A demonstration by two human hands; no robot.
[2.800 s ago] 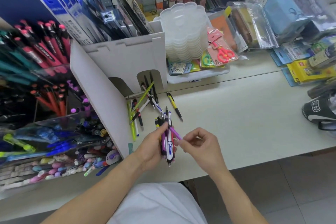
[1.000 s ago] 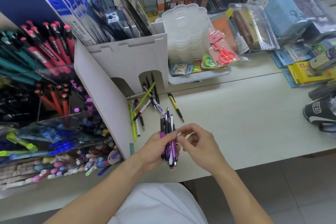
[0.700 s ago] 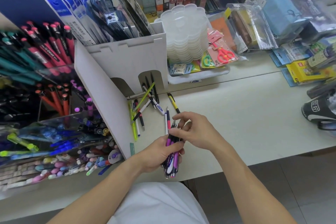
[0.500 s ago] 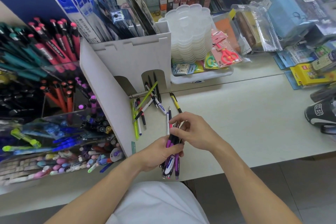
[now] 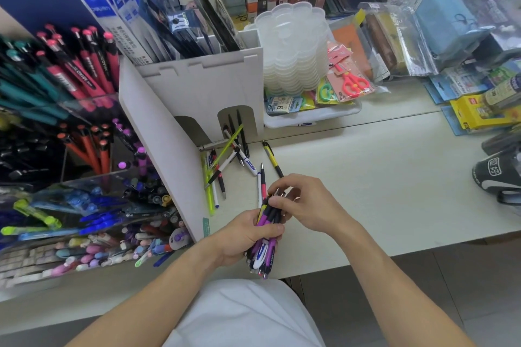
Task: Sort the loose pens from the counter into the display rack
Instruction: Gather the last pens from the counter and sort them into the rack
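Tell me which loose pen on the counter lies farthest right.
The yellow-and-black pen, lying alone right of the tangled pile, its lower end near the right hand.

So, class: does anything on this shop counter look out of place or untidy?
Yes. Loose pens lie crisscrossed on the counter beside the display rack, not in it. The left hand grips a mixed bundle of pens.

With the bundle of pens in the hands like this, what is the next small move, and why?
Probably carry the bundle of pens left to the display rack and start slotting them in. The left hand already grips it, the right hand pinches its top ends, and more loose pens lie on the counter.
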